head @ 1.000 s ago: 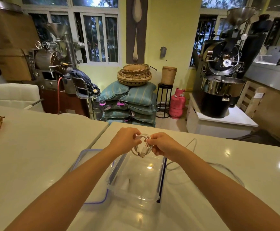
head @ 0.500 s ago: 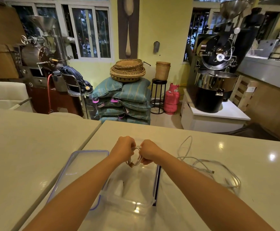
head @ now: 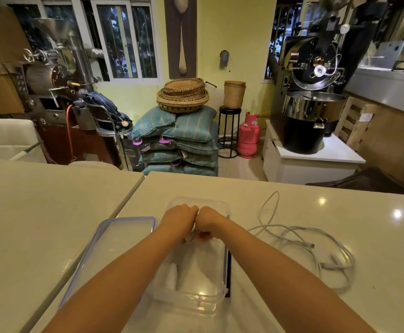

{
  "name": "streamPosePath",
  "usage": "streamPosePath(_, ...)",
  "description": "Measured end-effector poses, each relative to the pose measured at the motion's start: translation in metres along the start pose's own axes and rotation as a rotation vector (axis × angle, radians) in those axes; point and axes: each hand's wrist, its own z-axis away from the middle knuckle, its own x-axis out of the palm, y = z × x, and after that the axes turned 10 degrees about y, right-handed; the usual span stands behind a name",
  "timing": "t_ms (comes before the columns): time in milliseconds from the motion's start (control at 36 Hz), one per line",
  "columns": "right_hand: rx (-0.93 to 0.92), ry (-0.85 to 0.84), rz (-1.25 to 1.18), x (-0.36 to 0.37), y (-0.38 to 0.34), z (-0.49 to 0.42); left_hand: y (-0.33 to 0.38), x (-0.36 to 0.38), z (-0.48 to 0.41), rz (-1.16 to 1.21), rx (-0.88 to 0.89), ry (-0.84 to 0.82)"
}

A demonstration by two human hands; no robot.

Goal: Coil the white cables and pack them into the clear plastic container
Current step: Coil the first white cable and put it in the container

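Both hands meet knuckle to knuckle over the far half of the clear plastic container [head: 197,301], which sits open on the pale glossy surface [head: 292,308]. The left hand [head: 180,218] is curled closed, and the right hand [head: 208,219] is curled closed against it; under them only a small blurred bit of a white cable [head: 191,236] shows, so both hands appear to grip it together, though how it is coiled cannot be told. The hands are lowered inside the container's rim, above its floor. Nearer the person, something pale lies on the container's floor, too blurred to name. The container's lid [head: 114,251], clear with a bluish-purple edge, lies flat on the surface just left of the container, partly under the left forearm. To the right of the container, well apart from the hands, a loose tangle of white cables [head: 316,248] sprawls on the surface, with one loop reaching toward the far edge and connector ends visible among the strands.
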Motion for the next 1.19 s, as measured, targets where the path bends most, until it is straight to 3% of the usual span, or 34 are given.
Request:
streamPosePath(306,0.007,0.135,0.129,0.008,0.0,-0.001,-0.001,-0.001,-0.009,0.046,-0.1,0.016)
streamPosePath(583,-0.069,0.129,0.185,0.002,0.001,0.006,0.004,0.0,-0.009,0.018,-0.089,-0.099)
streamPosePath(750,-0.076,0.158,0.16,0.004,0.002,0.005,0.002,0.004,-0.004,0.004,-0.024,-0.021)
streamPosePath(1194,-0.181,0.222,0.155,0.001,-0.001,0.017,-0.003,-0.003,-0.003,0.009,-0.07,0.081)
